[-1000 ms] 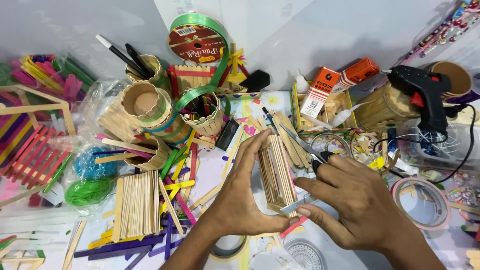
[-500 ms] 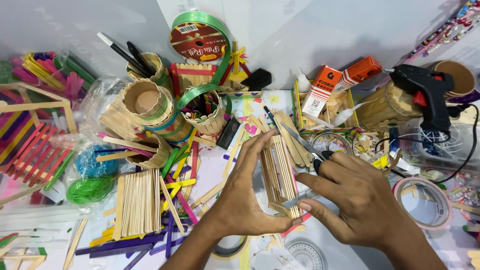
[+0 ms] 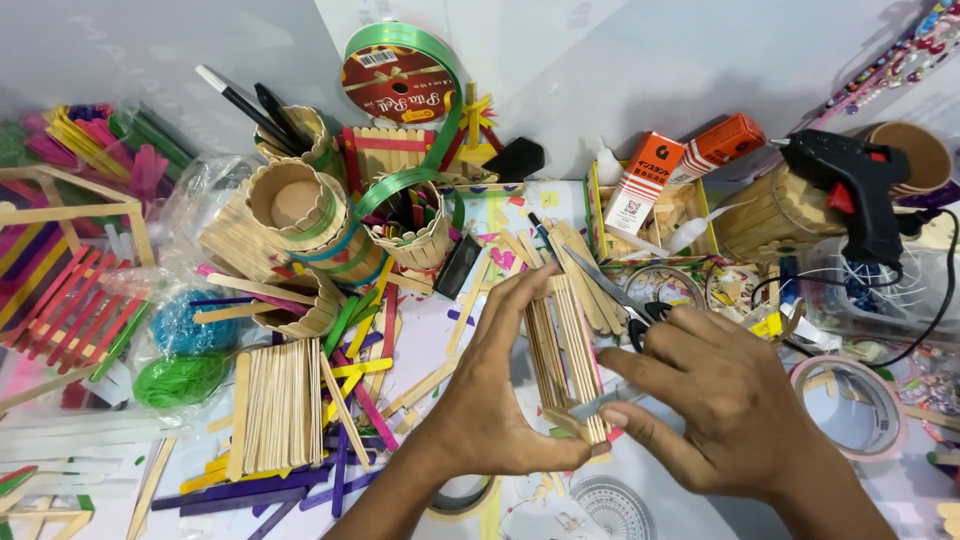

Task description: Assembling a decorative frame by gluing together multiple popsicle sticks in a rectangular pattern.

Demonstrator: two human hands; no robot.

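Orange-and-white glue carton (image 3: 643, 181) and orange box (image 3: 728, 141) lie toward desk's far edge, right of centre; round red label sits inside green ribbon spool (image 3: 392, 72) at far centre. Black glue gun (image 3: 852, 190) rests near right edge. Left hand (image 3: 500, 400) spread wide, thumb and fingers bracing ends of upright craft-stick panel (image 3: 565, 355) at desk's near centre. Right hand (image 3: 720, 410) half-curled, fingertips pinching single stick (image 3: 600, 402) against panel's lower edge. Flat stick raft (image 3: 278, 405) lies left.
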